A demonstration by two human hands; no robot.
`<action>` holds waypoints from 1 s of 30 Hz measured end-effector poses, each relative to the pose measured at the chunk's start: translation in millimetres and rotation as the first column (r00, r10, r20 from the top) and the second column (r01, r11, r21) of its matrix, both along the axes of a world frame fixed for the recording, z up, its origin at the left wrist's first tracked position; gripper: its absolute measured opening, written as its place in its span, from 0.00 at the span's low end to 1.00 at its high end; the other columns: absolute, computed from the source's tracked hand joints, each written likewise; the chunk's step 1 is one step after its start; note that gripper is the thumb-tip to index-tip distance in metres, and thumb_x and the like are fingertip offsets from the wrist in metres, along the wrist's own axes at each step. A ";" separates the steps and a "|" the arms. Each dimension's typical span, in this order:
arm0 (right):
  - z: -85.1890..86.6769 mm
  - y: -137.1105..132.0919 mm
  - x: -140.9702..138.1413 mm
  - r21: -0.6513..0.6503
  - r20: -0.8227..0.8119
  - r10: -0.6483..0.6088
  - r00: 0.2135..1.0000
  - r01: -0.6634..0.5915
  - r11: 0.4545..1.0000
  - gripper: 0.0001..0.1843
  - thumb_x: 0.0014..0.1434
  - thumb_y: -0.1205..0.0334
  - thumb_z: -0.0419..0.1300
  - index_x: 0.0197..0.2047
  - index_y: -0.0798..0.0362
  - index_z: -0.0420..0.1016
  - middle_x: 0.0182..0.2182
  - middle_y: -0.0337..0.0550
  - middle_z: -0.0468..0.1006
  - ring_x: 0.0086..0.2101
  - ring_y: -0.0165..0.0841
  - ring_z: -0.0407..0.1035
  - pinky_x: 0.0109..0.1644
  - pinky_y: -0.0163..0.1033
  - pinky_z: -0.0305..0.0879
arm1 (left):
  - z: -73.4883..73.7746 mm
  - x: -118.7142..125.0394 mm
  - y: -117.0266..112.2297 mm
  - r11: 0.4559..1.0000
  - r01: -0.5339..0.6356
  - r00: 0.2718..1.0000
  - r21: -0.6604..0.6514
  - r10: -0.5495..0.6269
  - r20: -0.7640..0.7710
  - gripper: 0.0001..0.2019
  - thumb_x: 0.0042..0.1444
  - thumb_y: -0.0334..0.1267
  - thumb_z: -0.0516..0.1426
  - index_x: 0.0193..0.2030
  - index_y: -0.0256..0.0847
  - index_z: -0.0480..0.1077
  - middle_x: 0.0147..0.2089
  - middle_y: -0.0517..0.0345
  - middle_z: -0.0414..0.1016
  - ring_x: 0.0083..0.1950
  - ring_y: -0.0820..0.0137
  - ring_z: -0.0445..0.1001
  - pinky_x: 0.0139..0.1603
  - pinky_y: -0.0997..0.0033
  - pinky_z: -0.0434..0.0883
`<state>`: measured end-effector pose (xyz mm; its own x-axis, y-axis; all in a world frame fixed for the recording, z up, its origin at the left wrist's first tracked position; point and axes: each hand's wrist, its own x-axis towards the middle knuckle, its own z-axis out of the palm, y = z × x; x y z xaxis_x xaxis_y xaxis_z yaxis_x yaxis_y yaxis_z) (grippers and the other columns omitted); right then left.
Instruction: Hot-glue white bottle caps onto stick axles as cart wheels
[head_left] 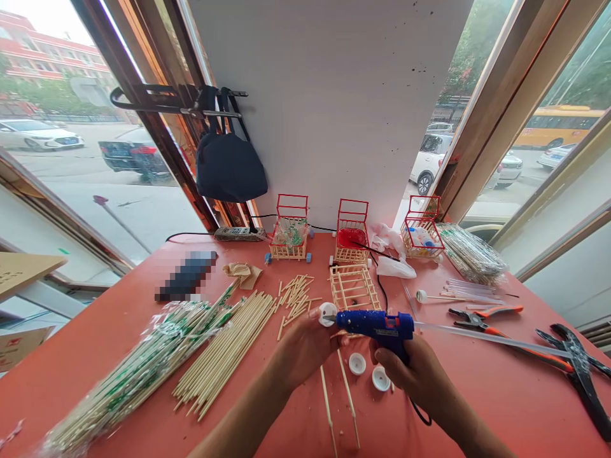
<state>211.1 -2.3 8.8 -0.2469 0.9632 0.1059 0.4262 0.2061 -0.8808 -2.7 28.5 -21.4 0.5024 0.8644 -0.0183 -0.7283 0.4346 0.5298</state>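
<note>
My left hand [300, 353] pinches a white bottle cap [326, 310] between its fingers, in the middle of the view. A blue hot glue gun [373, 323] is gripped in my right hand [416, 366]; its nozzle points left and meets the cap, though I cannot tell if it touches. A clear glue stick [458, 332] runs out of the gun's back. Two more white caps [357, 364] lie on the red table below the gun. Thin wooden sticks [350, 397] lie just below my left hand. Beyond the gun sits a small wooden stick frame [354, 286].
Bundled wooden skewers [143, 369] and loose sticks [224, 356] cover the left. Three small stick carts [289, 238] stand at the back, beside a power strip [238, 233]. Pliers [506, 346] and larger black-handled pliers [580, 375] lie right. The gun's cord [420, 413] trails below.
</note>
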 end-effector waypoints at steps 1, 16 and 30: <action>-0.3 0.1 0.4 0.008 -0.002 -0.003 1.000 0.003 1.000 0.13 0.60 0.52 0.58 0.29 0.51 0.74 0.18 0.36 0.65 0.19 0.30 0.58 0.22 0.34 0.55 | -0.6 0.1 -0.2 1.000 0.000 1.000 0.000 0.000 0.009 0.12 0.54 0.47 0.69 0.36 0.41 0.79 0.40 0.53 0.83 0.41 0.63 0.75 0.44 0.64 0.72; 3.1 0.1 4.8 0.012 0.029 -0.010 1.000 0.009 1.000 0.16 0.62 0.50 0.57 0.29 0.52 0.73 0.19 0.36 0.65 0.20 0.30 0.58 0.22 0.33 0.55 | -3.7 -0.2 0.8 1.000 0.030 0.998 0.006 -0.031 0.059 0.13 0.58 0.46 0.66 0.40 0.37 0.81 0.41 0.50 0.83 0.44 0.63 0.78 0.46 0.63 0.73; 6.5 0.7 4.9 0.073 0.122 0.003 0.993 -0.012 0.997 0.15 0.61 0.53 0.55 0.28 0.52 0.72 0.21 0.37 0.69 0.22 0.31 0.62 0.26 0.34 0.59 | -3.9 -1.0 0.1 0.999 0.033 0.998 0.029 -0.034 0.045 0.12 0.58 0.47 0.67 0.39 0.39 0.80 0.43 0.52 0.83 0.42 0.63 0.77 0.45 0.63 0.72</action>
<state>215.9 -1.5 15.3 -0.2690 0.9522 0.1446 0.5274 0.2713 -0.8052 -3.8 28.7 -25.4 0.5307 0.8471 0.0294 -0.7373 0.4442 0.5090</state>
